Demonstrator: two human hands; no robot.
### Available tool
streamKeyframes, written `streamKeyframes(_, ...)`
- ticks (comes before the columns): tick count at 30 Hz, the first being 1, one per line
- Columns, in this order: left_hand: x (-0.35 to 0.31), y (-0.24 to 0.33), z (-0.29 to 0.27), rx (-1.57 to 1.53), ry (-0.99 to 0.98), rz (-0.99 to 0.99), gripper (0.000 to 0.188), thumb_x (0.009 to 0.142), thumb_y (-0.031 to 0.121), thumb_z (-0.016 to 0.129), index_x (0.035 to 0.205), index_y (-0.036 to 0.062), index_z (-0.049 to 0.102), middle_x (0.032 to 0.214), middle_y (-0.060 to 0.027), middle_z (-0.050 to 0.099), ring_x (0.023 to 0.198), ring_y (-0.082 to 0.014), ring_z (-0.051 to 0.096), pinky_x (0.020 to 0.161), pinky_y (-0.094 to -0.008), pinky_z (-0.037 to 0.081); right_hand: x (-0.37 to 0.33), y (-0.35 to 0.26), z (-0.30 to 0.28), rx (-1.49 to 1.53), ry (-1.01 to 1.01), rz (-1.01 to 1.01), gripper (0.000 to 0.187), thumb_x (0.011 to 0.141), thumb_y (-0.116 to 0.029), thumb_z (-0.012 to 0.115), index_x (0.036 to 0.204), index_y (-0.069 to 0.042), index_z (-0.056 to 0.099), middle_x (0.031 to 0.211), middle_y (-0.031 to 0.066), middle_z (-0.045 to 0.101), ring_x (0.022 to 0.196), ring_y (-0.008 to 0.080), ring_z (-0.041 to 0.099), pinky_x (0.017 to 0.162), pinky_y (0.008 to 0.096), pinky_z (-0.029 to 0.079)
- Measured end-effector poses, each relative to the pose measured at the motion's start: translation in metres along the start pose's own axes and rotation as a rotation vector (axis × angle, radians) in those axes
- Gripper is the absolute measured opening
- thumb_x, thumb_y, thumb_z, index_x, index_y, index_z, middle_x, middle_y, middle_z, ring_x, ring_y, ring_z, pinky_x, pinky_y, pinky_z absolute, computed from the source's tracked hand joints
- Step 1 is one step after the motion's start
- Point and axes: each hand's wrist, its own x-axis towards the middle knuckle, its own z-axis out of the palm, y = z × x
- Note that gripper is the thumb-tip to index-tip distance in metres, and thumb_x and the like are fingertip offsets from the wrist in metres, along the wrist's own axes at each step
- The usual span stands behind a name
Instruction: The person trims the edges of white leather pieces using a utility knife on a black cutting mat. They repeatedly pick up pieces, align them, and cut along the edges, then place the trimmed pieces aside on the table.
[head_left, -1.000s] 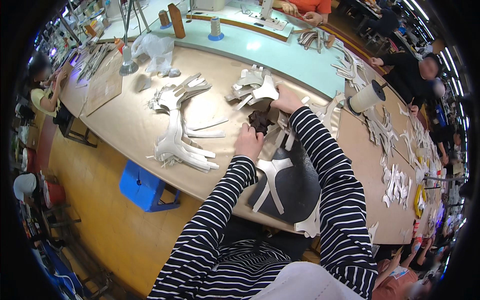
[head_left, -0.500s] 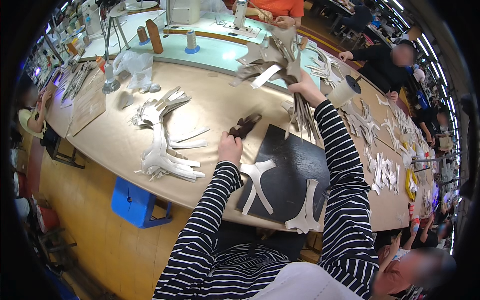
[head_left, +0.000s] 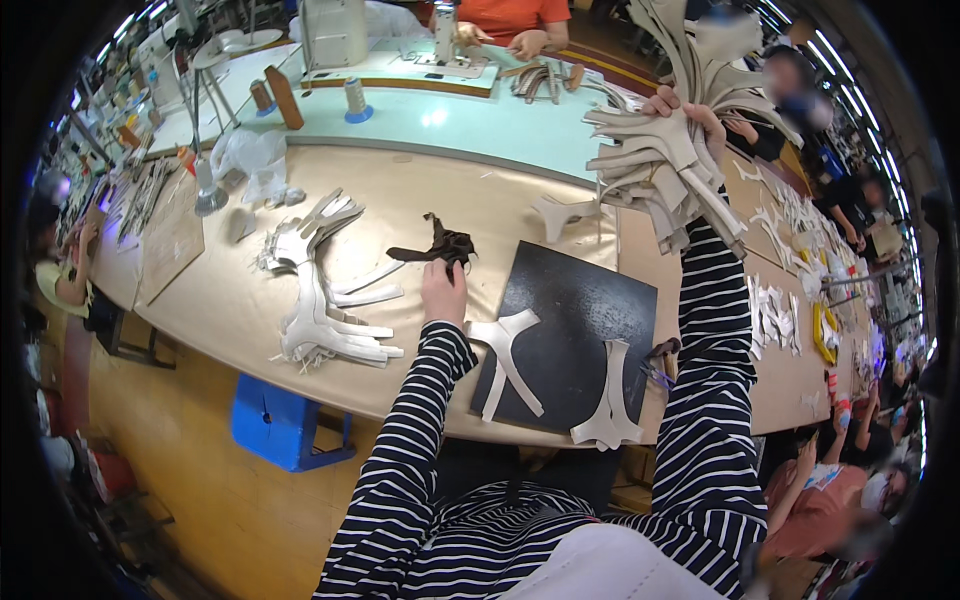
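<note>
My right hand is raised at the far right of the table, gripping a thick bundle of pale grey-beige strappy cut pieces that fan out above and below the fist. Lower and to the left, my left hand has its fingers on a crumpled dark brown cloth just above the table. A black board lies in front of me. Two pale branched pieces rest at its near side, a left one and a right one. Beyond the board is another pale piece.
A stack of pale strappy pieces lies on the left of the brown-covered table. Behind are a plastic bag, a lamp, a thread cone and a sewing machine. Small snips lie beside the board. A blue stool stands left.
My right hand has carried the bundle to the right, and its pieces now hang differently. My left hand and the brown cloth have shifted a little to the left.
</note>
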Motion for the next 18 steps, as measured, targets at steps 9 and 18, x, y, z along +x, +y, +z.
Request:
streamKeyframes(9, 0.003, 0.013, -0.017, -0.389, 0.042, -0.307, 0.058, 0.085, 0.02, 0.078, 0.126, -0.0038, 0.044, 0.105, -0.0115, 0.046, 0.079, -0.0165, 0.049, 0.069, -0.0298, 0.045, -0.025, -0.042, 0.038, 0.059, -0.209, -0.201, 0.059, 0.077, -0.011, 0.056, 0.133, -0.002, 0.04, 0.091, 0.0025, 0.042, 0.09, 0.0147, 0.044, 0.098, 0.0319, 0.034)
streamKeyframes(18, 0.009, 0.2, -0.008, -0.569, -0.429, 0.453, 0.068, 0.081, 0.023, 0.08, 0.136, -0.0003, 0.049, 0.129, -0.0183, 0.059, 0.12, -0.0307, 0.055, 0.102, -0.0408, 0.042, -0.064, -0.04, 0.086, 0.147, -0.277, -0.246, 0.054, 0.076, -0.01, 0.054, 0.129, -0.003, 0.044, 0.091, 0.0022, 0.045, 0.088, 0.0162, 0.048, 0.101, 0.0348, 0.038)
